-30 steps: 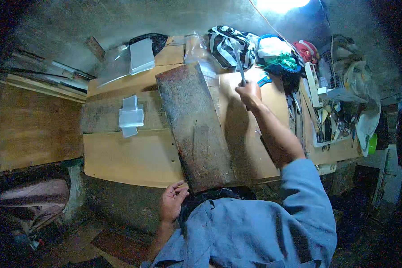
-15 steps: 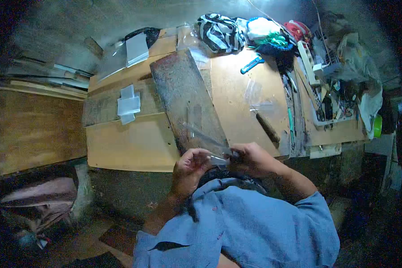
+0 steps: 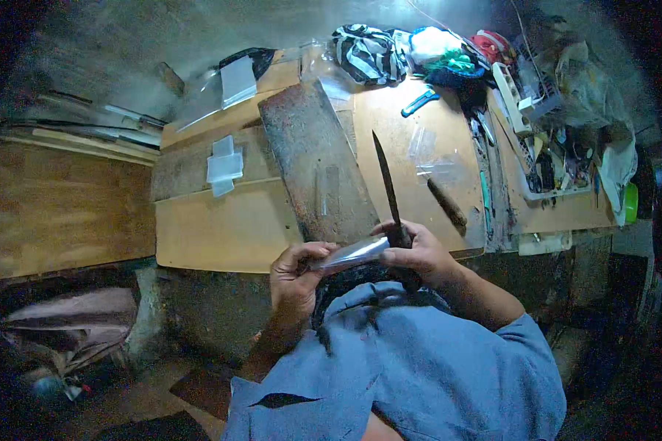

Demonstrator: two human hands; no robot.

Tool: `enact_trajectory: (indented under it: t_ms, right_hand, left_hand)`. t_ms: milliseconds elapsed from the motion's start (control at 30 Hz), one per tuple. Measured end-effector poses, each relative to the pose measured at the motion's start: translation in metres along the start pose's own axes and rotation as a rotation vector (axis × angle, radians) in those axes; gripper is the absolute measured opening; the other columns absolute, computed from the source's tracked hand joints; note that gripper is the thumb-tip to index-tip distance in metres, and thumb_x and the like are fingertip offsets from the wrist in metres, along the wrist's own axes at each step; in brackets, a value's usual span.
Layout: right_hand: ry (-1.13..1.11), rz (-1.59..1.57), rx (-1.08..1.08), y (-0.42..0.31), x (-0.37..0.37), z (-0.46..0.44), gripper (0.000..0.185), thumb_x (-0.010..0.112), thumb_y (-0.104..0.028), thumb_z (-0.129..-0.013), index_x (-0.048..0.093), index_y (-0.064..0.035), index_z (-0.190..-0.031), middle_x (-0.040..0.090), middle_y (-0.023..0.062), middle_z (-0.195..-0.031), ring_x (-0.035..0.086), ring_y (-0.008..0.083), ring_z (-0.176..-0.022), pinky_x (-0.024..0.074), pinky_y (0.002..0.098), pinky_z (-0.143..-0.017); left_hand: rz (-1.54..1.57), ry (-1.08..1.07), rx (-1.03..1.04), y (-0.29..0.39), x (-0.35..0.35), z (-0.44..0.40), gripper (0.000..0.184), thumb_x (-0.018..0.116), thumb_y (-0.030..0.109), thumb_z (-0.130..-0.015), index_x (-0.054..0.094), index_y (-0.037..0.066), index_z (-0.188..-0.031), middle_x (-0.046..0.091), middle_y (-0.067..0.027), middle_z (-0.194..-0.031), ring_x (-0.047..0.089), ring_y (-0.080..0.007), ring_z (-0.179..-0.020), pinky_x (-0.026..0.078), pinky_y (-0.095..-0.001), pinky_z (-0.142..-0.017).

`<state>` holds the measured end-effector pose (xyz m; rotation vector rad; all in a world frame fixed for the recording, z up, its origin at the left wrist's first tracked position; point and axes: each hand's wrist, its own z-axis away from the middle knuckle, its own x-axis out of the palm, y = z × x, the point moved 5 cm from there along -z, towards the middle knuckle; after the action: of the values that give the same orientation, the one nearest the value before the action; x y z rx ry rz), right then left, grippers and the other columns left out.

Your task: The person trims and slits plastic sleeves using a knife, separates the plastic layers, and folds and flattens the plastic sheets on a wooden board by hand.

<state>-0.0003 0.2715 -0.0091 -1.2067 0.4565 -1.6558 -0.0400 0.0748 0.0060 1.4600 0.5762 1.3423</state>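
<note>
In the head view my left hand pinches one end of a shiny clear plastic sheet, held in front of my body just off the near table edge. At the sheet's other end is my right hand, its thumb and fingers touching the plastic. The same hand grips a dark-handled knife, whose long pointed blade stands up and away from me. Beyond my hands lies a worn grey-brown board, set at a slant, with a small clear strip on it.
Stacked clear pieces lie left of the board. To the right are clear scraps, a dark wooden stick and a blue cutter. A power strip and a tool tray sit far right; bags at the back.
The knife blade now points upward from my right hand; before, it was not clearly visible. The plastic has swung from reaching over the board to lying between my hands. The view shifted slightly.
</note>
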Motion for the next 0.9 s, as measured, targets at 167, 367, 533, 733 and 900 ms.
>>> enact_trajectory:
  t_ms: [167, 367, 533, 733, 900]
  right_hand:
    - [-0.013, -0.131, -0.028, 0.004, 0.016, 0.001, 0.034, 0.069, -0.012, -0.079, 0.056, 0.0009, -0.108, 0.063, 0.0091, -0.097, 0.061, 0.0173, -0.088, 0.0497, 0.0314, -0.082]
    - [-0.036, -0.3, -0.032, 0.013, 0.012, -0.001, 0.024, 0.061, -0.014, -0.086, 0.055, -0.0005, -0.105, 0.063, 0.0087, -0.091, 0.063, 0.0172, -0.08, 0.0517, 0.0306, -0.074]
    - [0.073, -0.197, 0.057, 0.014, 0.014, 0.0, 0.029, 0.063, -0.025, -0.085, 0.056, -0.0015, -0.1, 0.062, 0.007, -0.086, 0.061, 0.015, -0.074, 0.0493, 0.0283, -0.066]
    - [0.018, -0.132, 0.088, 0.021, 0.015, -0.002, 0.016, 0.063, -0.011, -0.084, 0.057, -0.0025, -0.097, 0.063, 0.0055, -0.084, 0.061, 0.0123, -0.07, 0.0499, 0.0244, -0.062]
    - [-0.002, -0.058, -0.086, 0.017, 0.011, -0.003, 0.017, 0.068, -0.006, -0.08, 0.057, -0.0029, -0.092, 0.062, 0.0045, -0.079, 0.06, 0.012, -0.069, 0.0488, 0.0249, -0.061]
  left_hand:
    - [-0.061, -0.027, 0.018, 0.001, -0.001, 0.005, 0.016, 0.062, -0.011, -0.077, 0.061, 0.002, -0.087, 0.061, -0.0156, -0.107, 0.057, -0.0219, -0.105, 0.046, -0.0342, -0.092]
    - [-0.064, -0.1, 0.012, 0.002, -0.003, 0.014, 0.015, 0.061, -0.012, -0.078, 0.062, 0.003, -0.081, 0.058, -0.0171, -0.116, 0.053, -0.0253, -0.114, 0.041, -0.0375, -0.099]
    - [-0.056, -0.24, -0.017, 0.007, 0.0, 0.02, 0.018, 0.061, -0.013, -0.075, 0.064, 0.004, -0.079, 0.058, -0.0175, -0.119, 0.048, -0.0295, -0.121, 0.036, -0.0421, -0.104]
    - [-0.112, -0.332, 0.052, 0.009, 0.003, 0.019, 0.019, 0.062, -0.013, -0.075, 0.066, 0.005, -0.077, 0.058, -0.0169, -0.119, 0.044, -0.0299, -0.125, 0.033, -0.0432, -0.106]
    - [-0.016, -0.008, -0.123, -0.001, 0.0, 0.022, 0.025, 0.058, -0.004, -0.083, 0.061, 0.006, -0.106, 0.059, -0.0157, -0.117, 0.049, -0.0267, -0.12, 0.039, -0.0388, -0.101]
